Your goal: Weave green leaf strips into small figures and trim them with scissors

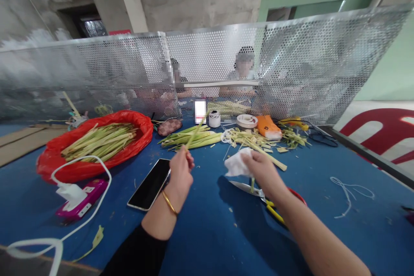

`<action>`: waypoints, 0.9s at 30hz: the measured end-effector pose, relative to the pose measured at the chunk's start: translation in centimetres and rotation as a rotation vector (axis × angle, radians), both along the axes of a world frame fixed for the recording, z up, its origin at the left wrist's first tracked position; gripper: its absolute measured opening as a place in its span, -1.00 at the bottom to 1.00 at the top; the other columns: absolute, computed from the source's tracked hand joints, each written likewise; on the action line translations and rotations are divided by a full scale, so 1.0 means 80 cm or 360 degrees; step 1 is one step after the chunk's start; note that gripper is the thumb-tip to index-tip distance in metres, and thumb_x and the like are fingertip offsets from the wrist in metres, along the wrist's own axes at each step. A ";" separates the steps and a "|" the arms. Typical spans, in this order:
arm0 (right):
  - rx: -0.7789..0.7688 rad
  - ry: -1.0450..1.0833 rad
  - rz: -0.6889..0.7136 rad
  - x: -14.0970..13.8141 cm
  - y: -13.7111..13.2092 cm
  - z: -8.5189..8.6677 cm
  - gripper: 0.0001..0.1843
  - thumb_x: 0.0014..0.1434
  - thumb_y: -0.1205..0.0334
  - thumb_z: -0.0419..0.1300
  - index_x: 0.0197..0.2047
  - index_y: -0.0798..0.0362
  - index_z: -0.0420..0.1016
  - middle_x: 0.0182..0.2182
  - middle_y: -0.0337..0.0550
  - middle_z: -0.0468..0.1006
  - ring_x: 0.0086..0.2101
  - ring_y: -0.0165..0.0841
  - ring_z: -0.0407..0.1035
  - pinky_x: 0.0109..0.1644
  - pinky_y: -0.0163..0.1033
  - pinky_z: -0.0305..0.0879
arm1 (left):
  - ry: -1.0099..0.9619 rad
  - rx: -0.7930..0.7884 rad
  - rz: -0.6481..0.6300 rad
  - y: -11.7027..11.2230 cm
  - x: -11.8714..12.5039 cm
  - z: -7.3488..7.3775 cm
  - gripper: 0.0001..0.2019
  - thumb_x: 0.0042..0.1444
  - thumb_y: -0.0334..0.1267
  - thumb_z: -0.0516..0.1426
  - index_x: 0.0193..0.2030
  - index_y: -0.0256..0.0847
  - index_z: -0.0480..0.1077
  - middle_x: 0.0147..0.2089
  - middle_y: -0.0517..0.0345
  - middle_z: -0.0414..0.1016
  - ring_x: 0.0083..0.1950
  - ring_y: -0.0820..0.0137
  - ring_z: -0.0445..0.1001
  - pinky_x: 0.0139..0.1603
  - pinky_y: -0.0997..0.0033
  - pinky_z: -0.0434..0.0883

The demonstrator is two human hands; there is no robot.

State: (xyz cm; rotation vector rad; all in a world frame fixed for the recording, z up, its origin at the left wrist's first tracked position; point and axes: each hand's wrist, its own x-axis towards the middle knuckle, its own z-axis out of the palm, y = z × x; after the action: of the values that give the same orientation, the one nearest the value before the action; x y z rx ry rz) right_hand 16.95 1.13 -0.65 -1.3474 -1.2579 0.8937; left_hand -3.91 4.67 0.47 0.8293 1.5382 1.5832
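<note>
My left hand point(181, 170) is closed around a thin green leaf strip point(196, 131) that points up and away over the blue table point(207, 233). My right hand point(263, 170) pinches a crumpled white tissue point(237, 164) just right of it. Under my right wrist lie scissors point(258, 192) with yellow and red handles. A black phone point(150, 184) lies face up beside my left wrist. A pile of green leaf strips point(190, 138) lies beyond my hands.
A red bag point(51, 161) holds more leaf strips at the left. A magenta power bank point(80, 200) with white charger and cable is near it. Cut scraps point(255, 138), tape rolls point(246, 120), an orange object point(268, 128) and white string point(351, 192) lie about. People sit behind a perforated metal screen point(291, 60).
</note>
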 end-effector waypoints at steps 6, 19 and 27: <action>0.0093 -0.0006 0.0230 -0.081 -0.033 -0.031 -0.72 0.13 0.03 0.14 -0.47 0.05 0.39 -0.53 -0.21 0.43 -0.44 -0.31 0.28 -0.34 -0.26 0.22 | -0.0394 -0.0022 -0.0452 -0.061 0.077 -0.036 -0.54 -0.14 0.18 0.21 -0.52 -0.20 0.24 -0.60 0.32 0.23 -0.56 0.51 0.24 -0.53 0.49 0.22; -0.0122 0.0881 0.0045 -0.056 -0.027 -0.012 -0.68 -0.04 -0.07 0.30 -0.44 -0.01 0.38 -0.60 -0.25 0.45 -0.57 -0.30 0.32 -0.57 -0.25 0.14 | 0.0178 -0.0100 -0.0668 -0.062 0.073 -0.039 -0.50 -0.22 0.08 0.33 -0.22 -0.22 0.42 -0.40 0.15 0.50 -0.49 0.43 0.39 -0.50 0.48 0.27; -0.0212 0.0987 0.0049 -0.051 -0.024 0.005 -0.59 -0.17 -0.12 0.37 -0.50 0.02 0.37 -0.66 -0.21 0.45 -0.60 -0.28 0.36 -0.62 -0.25 0.17 | 0.0608 0.0037 -0.1242 -0.063 0.067 -0.035 -0.52 0.15 -0.01 0.02 -0.70 -0.21 0.39 -0.69 0.08 0.41 -0.61 0.38 0.40 -0.45 0.41 0.34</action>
State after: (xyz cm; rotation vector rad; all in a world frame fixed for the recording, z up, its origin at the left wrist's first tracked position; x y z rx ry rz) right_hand 12.89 -0.81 -0.27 -1.0296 -0.7476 1.3101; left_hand 1.48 -0.39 -2.30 1.5759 1.1970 0.8969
